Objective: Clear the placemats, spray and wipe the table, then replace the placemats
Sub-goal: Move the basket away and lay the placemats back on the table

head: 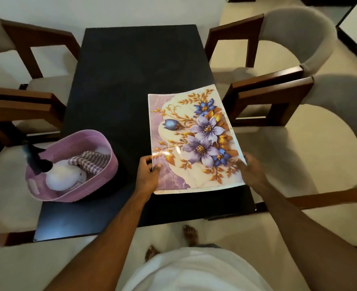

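Fingers of the left hand pinch the near left edge of a flowered placemat; the right hand grips its near right edge. It sits over the right side of the dark table, whether lifted or flat I cannot tell. Spray bottle and checked cloth lie in the pink basket alongside. I judge wiping done, placemats going back.

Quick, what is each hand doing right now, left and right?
Left hand: pinches the near left edge of the floral placemat.
Right hand: holds the placemat's near right edge, fingers curled round it.
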